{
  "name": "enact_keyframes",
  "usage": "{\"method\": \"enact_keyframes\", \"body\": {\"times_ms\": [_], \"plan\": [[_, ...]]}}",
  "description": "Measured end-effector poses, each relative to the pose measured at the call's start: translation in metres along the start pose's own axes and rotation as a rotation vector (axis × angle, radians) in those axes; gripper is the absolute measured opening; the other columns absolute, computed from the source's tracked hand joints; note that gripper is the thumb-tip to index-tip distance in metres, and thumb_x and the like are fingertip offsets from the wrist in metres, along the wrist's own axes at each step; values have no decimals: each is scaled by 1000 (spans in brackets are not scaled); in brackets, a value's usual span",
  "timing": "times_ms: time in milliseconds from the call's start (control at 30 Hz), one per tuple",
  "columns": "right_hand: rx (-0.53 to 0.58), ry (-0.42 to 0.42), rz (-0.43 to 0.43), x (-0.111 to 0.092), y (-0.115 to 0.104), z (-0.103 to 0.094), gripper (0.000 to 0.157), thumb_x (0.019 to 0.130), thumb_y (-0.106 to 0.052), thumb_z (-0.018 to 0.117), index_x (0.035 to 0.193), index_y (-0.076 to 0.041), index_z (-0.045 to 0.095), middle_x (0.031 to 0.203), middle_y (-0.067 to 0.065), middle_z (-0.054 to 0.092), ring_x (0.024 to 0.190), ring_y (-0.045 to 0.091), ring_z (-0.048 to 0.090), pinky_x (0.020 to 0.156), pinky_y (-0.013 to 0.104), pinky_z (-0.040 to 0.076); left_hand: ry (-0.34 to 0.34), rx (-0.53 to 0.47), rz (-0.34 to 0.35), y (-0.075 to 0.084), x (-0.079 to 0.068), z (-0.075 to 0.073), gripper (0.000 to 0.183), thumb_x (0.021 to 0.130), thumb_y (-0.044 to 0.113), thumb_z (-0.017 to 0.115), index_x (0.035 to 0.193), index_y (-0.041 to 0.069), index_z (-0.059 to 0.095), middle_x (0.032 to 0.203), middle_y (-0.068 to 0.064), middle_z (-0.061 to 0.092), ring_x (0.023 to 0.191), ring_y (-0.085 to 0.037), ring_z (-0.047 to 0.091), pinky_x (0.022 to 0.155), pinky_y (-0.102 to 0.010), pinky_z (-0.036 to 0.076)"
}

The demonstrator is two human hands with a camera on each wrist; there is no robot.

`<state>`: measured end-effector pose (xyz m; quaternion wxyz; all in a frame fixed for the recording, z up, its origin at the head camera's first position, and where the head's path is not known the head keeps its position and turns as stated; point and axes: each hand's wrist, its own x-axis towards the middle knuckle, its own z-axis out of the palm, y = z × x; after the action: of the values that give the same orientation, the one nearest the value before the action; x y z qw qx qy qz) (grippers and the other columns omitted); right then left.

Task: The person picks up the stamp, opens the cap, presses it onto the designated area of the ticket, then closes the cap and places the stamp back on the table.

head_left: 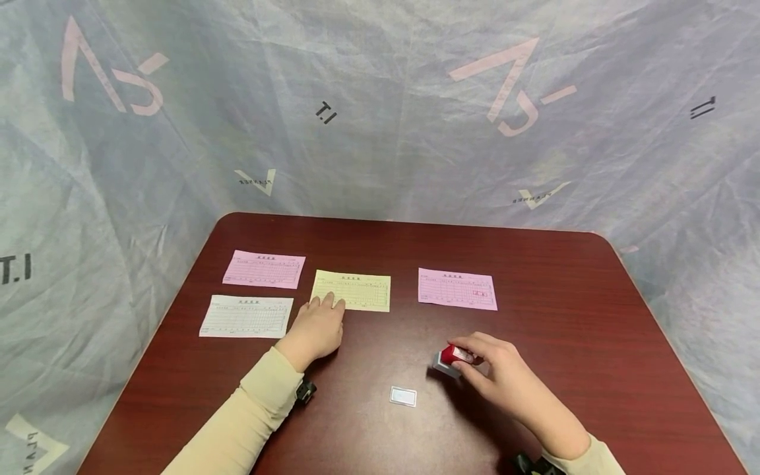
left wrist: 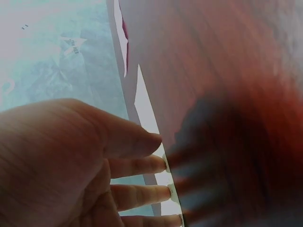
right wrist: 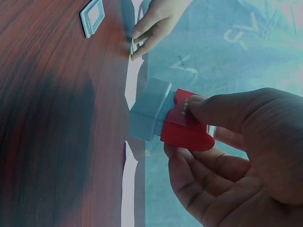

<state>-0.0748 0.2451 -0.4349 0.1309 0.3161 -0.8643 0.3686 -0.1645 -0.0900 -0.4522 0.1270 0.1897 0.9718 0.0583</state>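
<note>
My right hand [head_left: 501, 369] pinches a red-handled stamp [head_left: 456, 354] with a grey base between thumb and fingers. In the right wrist view the stamp [right wrist: 173, 118] is tilted, its grey block pointing toward the tabletop. My left hand [head_left: 317, 330] lies with extended fingertips on the lower left part of a yellow printed slip [head_left: 362, 290]. Seen edge-on in the left wrist view, the slip [left wrist: 163, 187] is under those fingers. Between the hands lies a small grey-rimmed rectangular piece [head_left: 403, 396], pale inside. Beyond the stamp is a pink slip [head_left: 451, 288] bearing a red stamped mark near its right side.
Another pink slip [head_left: 264, 269] lies at the back left, with a white slip [head_left: 246, 316] in front of it. All rest on a dark red-brown wooden table [head_left: 552, 284] with rounded far corners. A grey printed cloth [head_left: 380, 152] hangs behind and at both sides.
</note>
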Motion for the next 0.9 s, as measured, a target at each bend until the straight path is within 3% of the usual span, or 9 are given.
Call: {"method": "enact_keyframes", "body": {"times_ms": [500,900], "plan": [[24,-13,-2,2,1,-1,37,80,6,81,112,-11,73,95,-9,66,78,5,61,66,25,53,41,27,24,23,-18,8,50,98,17,63,142,-5,54,146,-30,45,133,-52,41,105,-58,38],[33,4,-35,0,2,0,36,80,6,80,112,-5,74,98,-6,68,79,6,62,67,25,53,78,45,44,33,-27,15,51,96,19,65,138,-8,56,142,-31,47,126,-57,45,93,-57,48]]}}
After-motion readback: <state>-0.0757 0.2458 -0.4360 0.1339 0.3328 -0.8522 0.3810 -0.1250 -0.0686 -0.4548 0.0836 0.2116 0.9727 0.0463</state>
